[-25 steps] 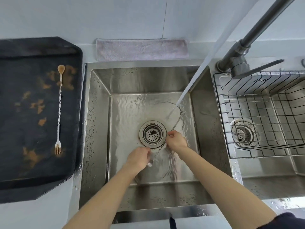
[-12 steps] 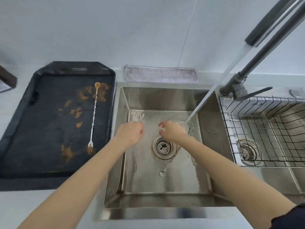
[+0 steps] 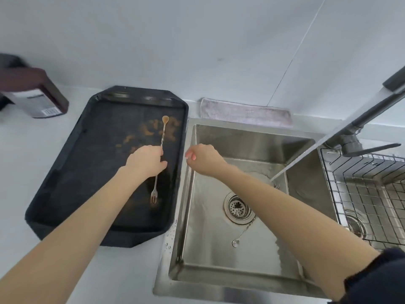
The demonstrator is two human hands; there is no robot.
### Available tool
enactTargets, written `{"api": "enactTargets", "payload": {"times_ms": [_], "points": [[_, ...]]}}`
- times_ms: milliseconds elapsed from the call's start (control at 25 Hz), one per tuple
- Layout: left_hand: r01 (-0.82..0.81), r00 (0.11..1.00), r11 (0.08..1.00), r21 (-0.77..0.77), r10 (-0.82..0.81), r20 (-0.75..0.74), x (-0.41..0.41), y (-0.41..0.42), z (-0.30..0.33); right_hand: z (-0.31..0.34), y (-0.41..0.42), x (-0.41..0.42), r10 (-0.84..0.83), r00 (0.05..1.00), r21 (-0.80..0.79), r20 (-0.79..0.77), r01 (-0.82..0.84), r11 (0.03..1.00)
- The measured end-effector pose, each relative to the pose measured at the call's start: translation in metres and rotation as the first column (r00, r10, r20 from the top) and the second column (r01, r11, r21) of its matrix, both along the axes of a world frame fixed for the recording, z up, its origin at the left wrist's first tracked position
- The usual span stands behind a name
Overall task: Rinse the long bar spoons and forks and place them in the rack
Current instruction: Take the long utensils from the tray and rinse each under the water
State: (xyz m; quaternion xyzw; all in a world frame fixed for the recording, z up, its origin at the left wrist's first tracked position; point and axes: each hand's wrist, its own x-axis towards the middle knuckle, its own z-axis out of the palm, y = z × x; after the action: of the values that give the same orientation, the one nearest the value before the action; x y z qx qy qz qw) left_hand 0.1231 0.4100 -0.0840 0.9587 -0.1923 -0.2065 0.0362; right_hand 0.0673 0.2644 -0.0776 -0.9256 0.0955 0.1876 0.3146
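Note:
A dirty long bar spoon-fork (image 3: 155,189), brown at its spoon end, lies on the black tray (image 3: 72,172). My left hand (image 3: 145,161) is closed around its twisted middle. A second bar spoon (image 3: 241,234) lies on the bottom of the steel sink (image 3: 241,268) beside the drain, partly hidden by my right arm. My right hand (image 3: 203,160) hovers over the sink's left rim, loosely curled and holding nothing. The wire rack (image 3: 368,194) sits in the right basin.
Water streams from the dark faucet (image 3: 350,141) into the sink. A folded grey cloth (image 3: 245,113) lies behind the sink. A dark box (image 3: 37,95) stands on the counter at far left. The tray bears brown stains.
Both hands left the sink and moved left. The rinsed spoon was let go onto the sink bottom. My left hand reached the tray and closed on the dirty spoon-fork.

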Motion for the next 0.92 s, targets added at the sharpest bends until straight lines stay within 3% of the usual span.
{"api": "enactTargets", "payload": {"times_ms": [240,640,760,920], "points": [[-0.163,0.985,0.985,-0.054,0.16,-0.063,-0.004,0.021,-0.022,-0.013,0.041,0.025,-0.025,0.999,0.021,-0.036,0.026,0.999],[-0.189,0.979,0.98,-0.053,0.193,0.069,-0.007,0.02,-0.04,-0.031,0.07,0.039,-0.097,0.994,-0.048,-0.059,0.094,0.994],[-0.204,0.973,0.977,-0.056,0.208,0.101,-0.008,0.019,-0.038,-0.035,0.071,0.042,-0.153,0.985,0.023,-0.085,0.155,0.988],[-0.253,0.965,0.963,-0.089,0.258,0.049,-0.007,0.019,-0.031,-0.034,0.067,0.044,-0.25,0.957,0.232,-0.145,0.278,0.932]]}}
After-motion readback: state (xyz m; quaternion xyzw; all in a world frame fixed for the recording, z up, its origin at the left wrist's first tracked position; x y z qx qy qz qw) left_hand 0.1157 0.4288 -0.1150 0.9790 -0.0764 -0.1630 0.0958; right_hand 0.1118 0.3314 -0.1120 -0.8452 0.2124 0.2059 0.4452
